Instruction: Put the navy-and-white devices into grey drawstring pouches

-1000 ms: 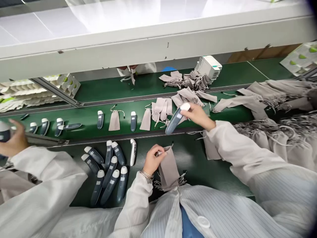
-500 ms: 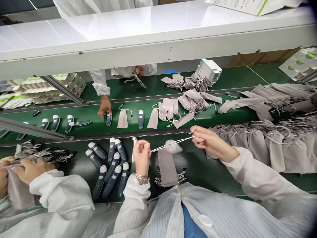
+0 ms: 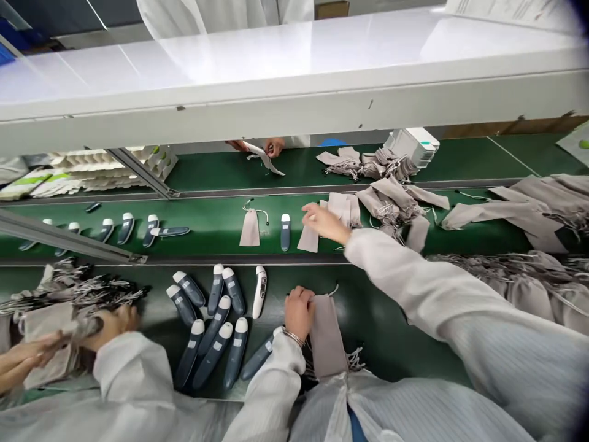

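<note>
My left hand (image 3: pixel 299 313) is closed with its fingers curled over the upper left corner of a flat grey drawstring pouch (image 3: pixel 327 337), which lies on top of a stack in front of me. My right hand (image 3: pixel 324 222) stretches over the green belt, fingers apart, just above another grey pouch that it partly covers. To that hand's left lies a dark blue handheld device with a white tip (image 3: pixel 285 233), and beyond it a pouch with loose cord (image 3: pixel 250 228). Several similar dark devices (image 3: pixel 214 331) lie left of my left hand; one shows its white buttoned face (image 3: pixel 260 291).
A white shelf (image 3: pixel 294 92) crosses above the belt. Heaps of pouches (image 3: pixel 529 294) lie at the right. At the left, a co-worker's hands (image 3: pixel 110 325) handle pouches; across the belt, another person's hands (image 3: pixel 273 147) hold a white item. A metal strut (image 3: pixel 138 172) stands at left.
The cord stretched between my hands and its small pouch are out of them. My right hand has moved left and away over the belt; my left hand has come down onto the stack.
</note>
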### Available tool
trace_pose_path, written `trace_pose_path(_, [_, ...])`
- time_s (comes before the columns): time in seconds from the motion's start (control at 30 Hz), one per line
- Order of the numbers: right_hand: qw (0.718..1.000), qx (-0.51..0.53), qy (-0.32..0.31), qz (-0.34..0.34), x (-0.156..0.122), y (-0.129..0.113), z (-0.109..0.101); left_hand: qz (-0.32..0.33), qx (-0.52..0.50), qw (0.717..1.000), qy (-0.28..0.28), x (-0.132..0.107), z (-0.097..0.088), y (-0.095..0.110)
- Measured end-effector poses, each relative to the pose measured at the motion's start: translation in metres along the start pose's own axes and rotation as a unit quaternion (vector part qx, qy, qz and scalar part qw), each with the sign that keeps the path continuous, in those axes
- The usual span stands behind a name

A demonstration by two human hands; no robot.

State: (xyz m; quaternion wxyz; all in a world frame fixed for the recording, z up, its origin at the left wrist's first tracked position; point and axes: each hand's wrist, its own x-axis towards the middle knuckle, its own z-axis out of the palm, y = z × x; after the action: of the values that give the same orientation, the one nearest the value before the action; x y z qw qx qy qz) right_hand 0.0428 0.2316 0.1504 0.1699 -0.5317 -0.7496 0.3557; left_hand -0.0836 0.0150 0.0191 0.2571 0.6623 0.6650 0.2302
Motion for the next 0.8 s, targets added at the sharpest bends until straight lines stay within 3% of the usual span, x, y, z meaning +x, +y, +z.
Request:
trace_pose_path(0.1, [0.994,-0.043,-0.057,0.083,0.051,-0.007,0.072,0.019,0.025,0.999,-0.003,0.001,-0.002,0.003])
trace_pose_path(0.17, [0.991,-0.041,-0.053,0.119,0.070,-0.004,0.104,0.034,0.028,0.999,-0.005,0.000,-0.005,0.007])
trace_pose_path(0.23, [0.989,-0.025,-0.040,0.138,0.079,0.004,0.118,0.051,0.019,0.998,-0.009,-0.002,-0.008,0.010])
trace_pose_path(0.33, [0.991,0.038,-0.019,0.127,0.073,0.024,0.112,0.079,-0.013,0.997,-0.018,-0.004,-0.018,0.012])
trace_pose_path(0.43, [0.986,0.135,-0.009,0.098,0.043,0.039,0.091,0.093,-0.069,0.993,-0.029,-0.003,-0.031,0.013])
trace_pose_path(0.53, [0.966,0.251,-0.007,0.059,-0.011,0.043,0.072,0.090,-0.139,0.986,-0.025,0.002,-0.044,0.016])
trace_pose_path(0.63, [0.898,0.440,0.001,-0.003,-0.076,0.039,0.059,0.086,-0.203,0.975,0.001,0.006,-0.050,0.030])
trace_pose_path(0.7, [0.859,0.511,-0.003,-0.026,-0.112,0.037,0.055,0.088,-0.232,0.968,0.019,0.008,-0.051,0.044])
trace_pose_path(0.8, [0.877,0.479,-0.022,-0.031,-0.150,0.038,0.056,0.079,-0.282,0.953,0.073,0.011,-0.054,0.063])
